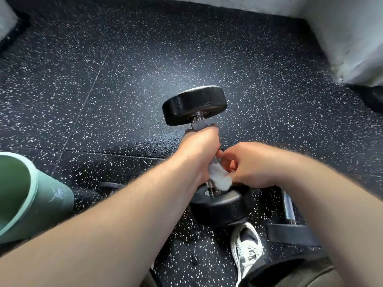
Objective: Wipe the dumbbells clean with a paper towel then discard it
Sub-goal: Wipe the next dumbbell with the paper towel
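Head view: dumbbell [194, 104] tilted over speckled floor [103, 90], long axis running away from body, one head beyond the grip, other below it near shoe [246, 251]. Left hand [199, 148] clenched round handle. Right hand [246, 164] pinching paper towel [219, 179] against handle just below that grip.

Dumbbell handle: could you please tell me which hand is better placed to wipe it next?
Right. The right hand holds the towel against the handle near the lower head, while the left hand grips the handle higher up, steadying the dumbbell.
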A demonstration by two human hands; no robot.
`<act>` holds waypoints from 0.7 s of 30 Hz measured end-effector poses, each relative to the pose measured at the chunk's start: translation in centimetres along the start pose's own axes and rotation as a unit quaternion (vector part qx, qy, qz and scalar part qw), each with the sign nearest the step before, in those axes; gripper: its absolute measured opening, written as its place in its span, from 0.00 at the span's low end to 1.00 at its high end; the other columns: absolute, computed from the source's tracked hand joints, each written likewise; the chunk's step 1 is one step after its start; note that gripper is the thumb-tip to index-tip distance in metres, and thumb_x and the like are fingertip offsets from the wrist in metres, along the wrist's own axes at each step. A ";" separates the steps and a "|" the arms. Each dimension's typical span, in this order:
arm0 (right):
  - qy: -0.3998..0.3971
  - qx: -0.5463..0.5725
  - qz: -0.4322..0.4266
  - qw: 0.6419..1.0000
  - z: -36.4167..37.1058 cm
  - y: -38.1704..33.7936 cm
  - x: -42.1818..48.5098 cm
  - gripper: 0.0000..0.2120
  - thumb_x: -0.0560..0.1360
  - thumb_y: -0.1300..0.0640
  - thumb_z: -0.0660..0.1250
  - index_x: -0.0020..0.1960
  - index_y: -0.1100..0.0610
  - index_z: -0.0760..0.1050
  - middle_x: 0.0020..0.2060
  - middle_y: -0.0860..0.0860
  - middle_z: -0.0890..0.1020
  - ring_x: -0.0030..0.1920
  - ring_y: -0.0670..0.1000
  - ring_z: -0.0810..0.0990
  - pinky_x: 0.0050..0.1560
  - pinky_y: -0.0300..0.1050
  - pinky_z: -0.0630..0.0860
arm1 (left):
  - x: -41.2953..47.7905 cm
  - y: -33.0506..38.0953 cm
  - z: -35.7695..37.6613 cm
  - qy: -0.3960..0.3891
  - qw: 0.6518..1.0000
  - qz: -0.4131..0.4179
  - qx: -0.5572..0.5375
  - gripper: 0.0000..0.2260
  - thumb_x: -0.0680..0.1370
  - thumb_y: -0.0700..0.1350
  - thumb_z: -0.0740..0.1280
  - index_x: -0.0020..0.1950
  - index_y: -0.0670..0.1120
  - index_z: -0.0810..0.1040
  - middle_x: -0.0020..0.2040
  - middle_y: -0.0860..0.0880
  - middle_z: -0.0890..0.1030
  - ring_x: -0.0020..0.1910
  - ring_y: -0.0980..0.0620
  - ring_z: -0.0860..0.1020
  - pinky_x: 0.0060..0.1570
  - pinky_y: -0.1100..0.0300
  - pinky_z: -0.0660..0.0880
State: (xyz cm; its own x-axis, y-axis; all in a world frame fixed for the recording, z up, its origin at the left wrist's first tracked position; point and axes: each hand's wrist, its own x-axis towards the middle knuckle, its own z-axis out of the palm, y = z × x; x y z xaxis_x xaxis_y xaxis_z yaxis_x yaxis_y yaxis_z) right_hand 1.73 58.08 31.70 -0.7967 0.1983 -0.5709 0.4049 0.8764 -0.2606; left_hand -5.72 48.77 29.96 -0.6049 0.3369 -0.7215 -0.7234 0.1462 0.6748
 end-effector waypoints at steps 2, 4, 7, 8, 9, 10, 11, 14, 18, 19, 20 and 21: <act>0.006 -0.002 0.004 1.000 0.6 -0.1 0.3 0.02 0.70 0.59 0.67 0.40 0.54 0.74 0.34 0.48 0.79 0.36 0.52 0.77 0.32 0.44 0.69 | 0.2 -0.1 -0.1 -0.001 1.000 0.002 0.004 0.08 0.79 0.47 0.69 0.45 0.45 0.73 0.33 0.46 0.74 0.36 0.46 0.75 0.51 0.48 0.78; 0.014 0.005 0.022 1.000 1.0 -0.2 0.4 0.03 0.69 0.60 0.65 0.41 0.54 0.75 0.36 0.50 0.81 0.39 0.54 0.80 0.34 0.43 0.72 | 0.3 -0.1 -0.3 -0.001 1.000 0.002 0.013 0.07 0.78 0.46 0.70 0.46 0.46 0.75 0.34 0.46 0.77 0.38 0.45 0.77 0.56 0.43 0.78; 0.024 0.019 0.048 0.998 1.6 -0.3 0.6 0.05 0.69 0.57 0.66 0.45 0.54 0.78 0.40 0.51 0.82 0.42 0.54 0.81 0.37 0.43 0.75 | 0.3 -0.1 -0.4 -0.008 1.000 -0.002 0.017 0.07 0.78 0.46 0.71 0.48 0.46 0.75 0.34 0.46 0.79 0.37 0.45 0.77 0.55 0.44 0.78; 0.030 0.018 0.051 0.998 1.7 -0.2 0.6 0.06 0.70 0.56 0.66 0.46 0.54 0.78 0.41 0.52 0.83 0.43 0.54 0.82 0.38 0.43 0.75 | 0.2 -0.1 -0.3 -0.009 1.000 -0.002 0.018 0.07 0.78 0.47 0.71 0.48 0.46 0.75 0.34 0.46 0.79 0.37 0.45 0.78 0.55 0.44 0.79; 0.037 0.018 0.051 0.998 1.8 -0.3 0.6 0.06 0.70 0.55 0.67 0.46 0.54 0.78 0.41 0.52 0.83 0.43 0.55 0.82 0.37 0.43 0.76 | 0.1 -0.1 -0.3 -0.009 1.000 0.000 0.020 0.07 0.78 0.47 0.71 0.47 0.47 0.75 0.34 0.46 0.79 0.37 0.45 0.78 0.55 0.44 0.79; 0.041 0.021 0.049 0.998 1.8 -0.3 0.6 0.06 0.70 0.54 0.67 0.46 0.54 0.78 0.41 0.52 0.83 0.43 0.55 0.82 0.37 0.43 0.75 | 0.0 0.0 -0.3 -0.009 1.000 0.004 0.022 0.08 0.77 0.48 0.71 0.47 0.47 0.75 0.35 0.46 0.79 0.38 0.45 0.78 0.56 0.43 0.78; 0.041 0.027 0.046 0.998 1.8 -0.4 0.6 0.06 0.70 0.54 0.66 0.45 0.54 0.77 0.41 0.52 0.83 0.42 0.54 0.82 0.36 0.43 0.74 | -0.2 0.0 -0.3 -0.009 1.000 0.008 0.020 0.09 0.76 0.49 0.72 0.47 0.47 0.75 0.35 0.46 0.79 0.39 0.44 0.78 0.58 0.42 0.79; -0.001 0.064 0.026 0.998 1.5 -0.6 0.4 0.10 0.69 0.57 0.66 0.50 0.49 0.72 0.42 0.47 0.80 0.41 0.48 0.78 0.35 0.40 0.71 | -0.1 0.1 -0.2 0.000 1.000 0.013 0.010 0.13 0.70 0.50 0.72 0.50 0.47 0.77 0.34 0.46 0.78 0.38 0.44 0.79 0.57 0.43 0.79; -0.032 0.128 -0.005 0.991 0.6 -0.5 0.1 0.23 0.59 0.50 0.64 0.54 0.45 0.67 0.46 0.48 0.83 0.45 0.52 0.80 0.42 0.46 0.76 | -0.1 0.7 -0.4 0.004 1.000 0.011 -0.010 0.05 0.79 0.44 0.69 0.52 0.44 0.76 0.32 0.46 0.74 0.28 0.50 0.73 0.40 0.58 0.75; -0.036 0.164 -0.016 0.986 0.5 -0.5 0.0 0.24 0.59 0.51 0.63 0.56 0.46 0.69 0.45 0.49 0.85 0.44 0.52 0.81 0.42 0.48 0.76 | -0.1 0.8 -0.5 0.006 1.000 0.010 -0.013 0.05 0.79 0.44 0.68 0.50 0.44 0.76 0.32 0.46 0.74 0.28 0.51 0.73 0.41 0.57 0.75; -0.046 0.211 -0.029 0.976 0.6 -0.3 0.0 0.26 0.60 0.54 0.62 0.58 0.47 0.70 0.44 0.49 0.86 0.42 0.51 0.81 0.41 0.50 0.75 | 0.0 0.8 -0.6 0.007 1.000 0.010 -0.015 0.05 0.78 0.44 0.69 0.48 0.44 0.76 0.32 0.46 0.74 0.29 0.50 0.74 0.41 0.57 0.75; -0.059 0.263 -0.039 0.962 0.6 -0.3 -0.1 0.27 0.60 0.58 0.61 0.60 0.48 0.71 0.42 0.50 0.86 0.41 0.51 0.80 0.40 0.50 0.74 | 0.0 0.8 -0.7 0.011 1.000 0.008 -0.019 0.05 0.78 0.45 0.69 0.49 0.44 0.76 0.32 0.46 0.74 0.30 0.50 0.74 0.40 0.58 0.75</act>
State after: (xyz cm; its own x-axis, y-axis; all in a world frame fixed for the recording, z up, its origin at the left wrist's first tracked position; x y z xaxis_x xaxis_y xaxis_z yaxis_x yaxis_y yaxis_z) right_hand 1.99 57.53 31.35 -0.7904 0.0627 -0.6094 0.5415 0.5368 -0.6470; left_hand -6.51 48.23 30.41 -0.6230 0.3182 -0.7146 -0.7259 0.1052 0.6797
